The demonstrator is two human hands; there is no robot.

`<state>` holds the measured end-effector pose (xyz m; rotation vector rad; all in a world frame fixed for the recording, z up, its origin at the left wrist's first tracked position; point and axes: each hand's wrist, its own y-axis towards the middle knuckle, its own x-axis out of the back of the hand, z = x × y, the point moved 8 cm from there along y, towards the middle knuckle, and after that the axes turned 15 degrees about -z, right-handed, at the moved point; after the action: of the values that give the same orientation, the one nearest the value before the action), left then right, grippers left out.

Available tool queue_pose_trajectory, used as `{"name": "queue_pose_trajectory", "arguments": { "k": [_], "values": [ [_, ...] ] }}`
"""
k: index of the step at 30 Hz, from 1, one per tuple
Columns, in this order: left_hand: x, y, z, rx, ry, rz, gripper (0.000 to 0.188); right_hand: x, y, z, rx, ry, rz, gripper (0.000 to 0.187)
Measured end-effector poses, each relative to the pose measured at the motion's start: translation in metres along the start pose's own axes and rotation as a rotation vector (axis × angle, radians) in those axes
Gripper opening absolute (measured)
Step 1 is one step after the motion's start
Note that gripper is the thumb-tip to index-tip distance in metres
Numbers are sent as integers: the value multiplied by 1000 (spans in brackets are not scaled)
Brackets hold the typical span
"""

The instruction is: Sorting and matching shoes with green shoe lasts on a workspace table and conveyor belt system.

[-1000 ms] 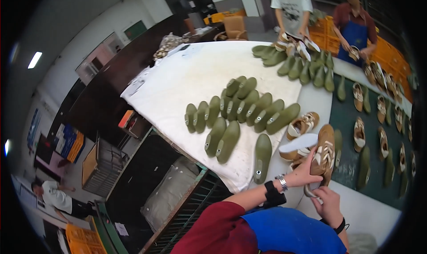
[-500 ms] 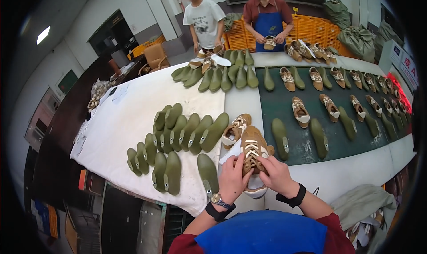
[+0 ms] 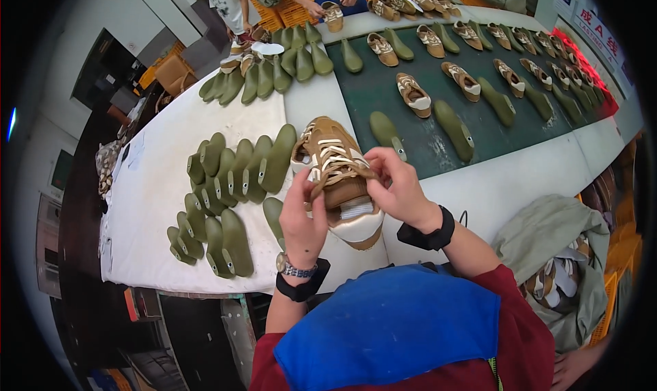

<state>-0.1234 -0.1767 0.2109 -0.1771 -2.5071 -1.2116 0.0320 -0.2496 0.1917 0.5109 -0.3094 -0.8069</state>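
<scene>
In the middle, a brown sneaker (image 3: 335, 134) with white laces and trim is raised toward me, its heel and opening nearest my body. My left hand (image 3: 303, 216) pinches the left edge of its opening beside the laces. On the opposite edge my right hand (image 3: 397, 186) grips with thumb and fingers. Between them the opening is spread, and a pale striped lining shows inside. Part of a second brown sneaker (image 3: 300, 155) peeks out behind it. A green shoe last (image 3: 274, 216) lies just left of my left hand, partly hidden by it.
Several green lasts (image 3: 236, 240) stand on the white cloth at left. Rows of sneakers (image 3: 414, 93) and lasts cover the dark green belt (image 3: 472, 138). Two co-workers stand across the table; another person's hand (image 3: 578, 367) shows at lower right beside a sack (image 3: 547, 233) holding shoes.
The sneaker has come up closer to me, and my hands have moved apart, spreading its opening. The view has shifted, so the table and belt sit higher and further left.
</scene>
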Motion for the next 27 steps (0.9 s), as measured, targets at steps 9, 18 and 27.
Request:
{"name": "queue_pose_trajectory", "arguments": {
  "k": [9,18,27],
  "values": [
    [-14,-5,-34,-279,164,275,50,-12,-12,26,212,-50,149,35],
    [-24,3,-28,-446,123,129,27,-4,-6,11,161,-157,130,32],
    [-49,14,4,-338,174,242,36,-24,-28,-7,233,-414,490,35]
  ]
}}
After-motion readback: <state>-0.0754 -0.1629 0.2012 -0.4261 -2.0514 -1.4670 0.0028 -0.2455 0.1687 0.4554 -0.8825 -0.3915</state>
